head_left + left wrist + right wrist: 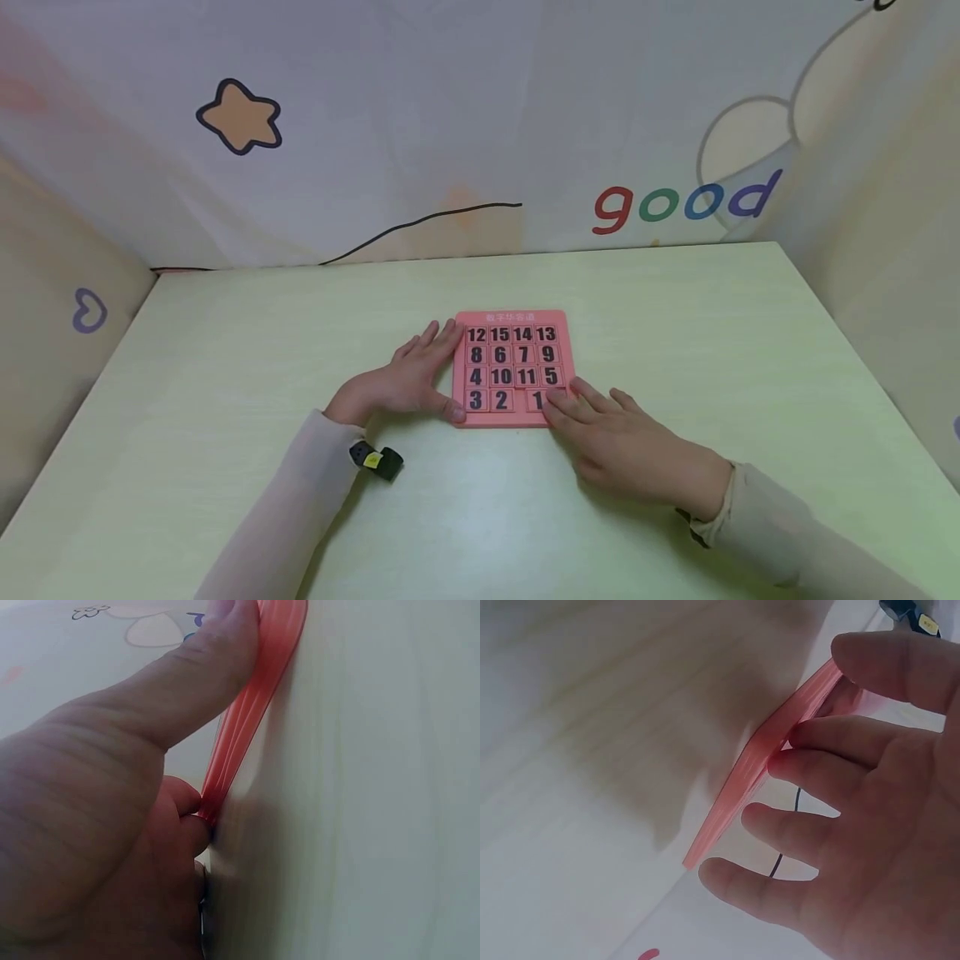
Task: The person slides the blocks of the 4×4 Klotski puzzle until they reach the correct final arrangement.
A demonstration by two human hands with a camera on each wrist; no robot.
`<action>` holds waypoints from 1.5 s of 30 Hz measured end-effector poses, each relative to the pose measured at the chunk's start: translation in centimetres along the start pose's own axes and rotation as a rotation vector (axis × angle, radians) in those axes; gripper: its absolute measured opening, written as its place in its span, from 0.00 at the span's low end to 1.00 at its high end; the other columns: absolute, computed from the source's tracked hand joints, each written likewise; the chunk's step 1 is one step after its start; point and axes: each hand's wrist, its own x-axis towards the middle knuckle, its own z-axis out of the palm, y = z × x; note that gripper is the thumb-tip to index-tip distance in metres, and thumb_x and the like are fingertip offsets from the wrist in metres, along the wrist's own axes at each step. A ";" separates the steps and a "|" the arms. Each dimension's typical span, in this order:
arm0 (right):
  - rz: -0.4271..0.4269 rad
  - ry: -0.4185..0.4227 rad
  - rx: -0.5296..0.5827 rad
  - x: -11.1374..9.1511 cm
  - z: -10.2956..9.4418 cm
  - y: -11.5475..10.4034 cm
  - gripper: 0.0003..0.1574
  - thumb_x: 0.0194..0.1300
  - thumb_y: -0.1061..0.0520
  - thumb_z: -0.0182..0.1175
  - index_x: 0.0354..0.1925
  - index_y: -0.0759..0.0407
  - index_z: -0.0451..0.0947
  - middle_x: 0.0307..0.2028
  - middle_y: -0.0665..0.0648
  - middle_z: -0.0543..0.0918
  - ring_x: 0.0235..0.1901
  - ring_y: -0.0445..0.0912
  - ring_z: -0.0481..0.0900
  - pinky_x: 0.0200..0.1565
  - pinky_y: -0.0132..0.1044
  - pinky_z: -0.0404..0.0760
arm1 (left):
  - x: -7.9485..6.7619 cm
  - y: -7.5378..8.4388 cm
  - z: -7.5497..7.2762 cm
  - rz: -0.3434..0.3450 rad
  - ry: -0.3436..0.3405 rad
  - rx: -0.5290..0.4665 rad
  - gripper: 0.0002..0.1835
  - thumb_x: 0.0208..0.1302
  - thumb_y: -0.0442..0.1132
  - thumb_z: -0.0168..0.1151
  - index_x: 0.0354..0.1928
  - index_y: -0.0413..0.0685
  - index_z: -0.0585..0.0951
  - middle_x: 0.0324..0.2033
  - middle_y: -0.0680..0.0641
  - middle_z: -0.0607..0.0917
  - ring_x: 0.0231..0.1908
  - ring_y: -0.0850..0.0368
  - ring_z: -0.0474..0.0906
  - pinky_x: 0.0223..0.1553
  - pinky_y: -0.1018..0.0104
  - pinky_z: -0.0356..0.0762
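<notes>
A pink number sliding puzzle lies flat on the table, with rows of black-numbered tiles. In its bottom row, the 1 tile sits between the third and fourth columns, with a narrow gap between it and the 2 tile. My left hand rests along the puzzle's left edge, its thumb at the near corner and fingers spread toward the far corner. At the lower right corner my right hand touches the 1 tile with extended fingertips, partly covering it. Both wrist views show the puzzle's pink side edge beside the fingers.
The pale green table surrounds the puzzle. A printed curtain with a star and the word "good" stands behind it, and fabric continues along both sides. A dark band with a yellow mark is at my left wrist.
</notes>
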 end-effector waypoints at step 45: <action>0.014 -0.097 0.026 0.5 -2.1 -0.6 0.39 0.73 0.45 0.60 0.74 0.61 0.66 0.74 0.61 0.64 0.74 0.62 0.57 0.65 0.67 0.64 | 0.1 0.0 0.1 -0.002 -0.002 -0.004 0.68 0.54 0.57 0.76 0.81 0.53 0.36 0.79 0.52 0.34 0.76 0.54 0.20 0.74 0.51 0.26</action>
